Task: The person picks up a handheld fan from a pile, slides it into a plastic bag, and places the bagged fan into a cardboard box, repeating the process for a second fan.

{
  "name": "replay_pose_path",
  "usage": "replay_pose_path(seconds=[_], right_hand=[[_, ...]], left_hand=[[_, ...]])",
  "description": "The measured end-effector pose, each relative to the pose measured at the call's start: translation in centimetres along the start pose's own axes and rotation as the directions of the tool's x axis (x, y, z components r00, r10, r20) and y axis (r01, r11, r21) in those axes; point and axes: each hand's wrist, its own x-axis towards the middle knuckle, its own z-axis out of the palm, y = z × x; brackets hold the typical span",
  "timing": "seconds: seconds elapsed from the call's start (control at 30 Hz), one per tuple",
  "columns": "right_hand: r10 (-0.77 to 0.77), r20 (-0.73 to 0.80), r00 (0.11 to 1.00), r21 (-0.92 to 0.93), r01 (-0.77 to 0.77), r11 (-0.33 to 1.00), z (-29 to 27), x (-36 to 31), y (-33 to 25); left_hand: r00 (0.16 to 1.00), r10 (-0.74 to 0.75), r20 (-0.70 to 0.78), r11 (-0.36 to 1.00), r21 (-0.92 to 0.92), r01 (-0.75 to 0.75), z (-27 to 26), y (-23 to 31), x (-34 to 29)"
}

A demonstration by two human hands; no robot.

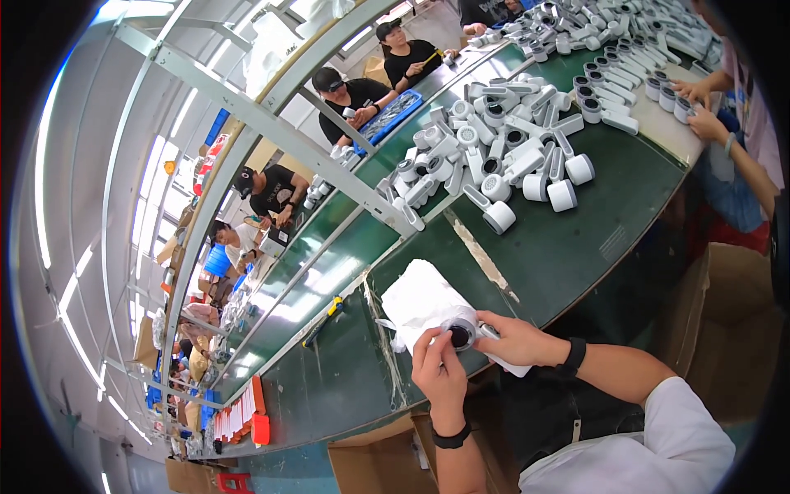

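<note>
White device (462, 316) is held at the near edge of the counter (346, 366): handle (513, 367) gripped by right hand (522, 339), dark rim (459, 334) pinched by left hand (440, 379). Judged light, stiff, perhaps slippery; best held by handle.

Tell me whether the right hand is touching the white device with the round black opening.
Touching: the head view shows the right hand closed on the white device, with no gap between them.
</note>
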Motion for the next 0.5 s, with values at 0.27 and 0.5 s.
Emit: replay_pose_path(seconds=[0.27,0.5], right_hand=[[-0.119,-0.172,0.978,0.223,0.156,0.962,0.5,2.1,2.9],[-0.088,-0.185,0.979,0.434,0.162,0.886,-0.3,1.9,2.2]], left_hand=[[0.983,0.104,0.154,0.984,-0.161,-0.079,1.6,1.4,-1.9],[0.873,-0.357,0.334,0.47,-0.743,0.476,0.8,0.6,-4.4]])
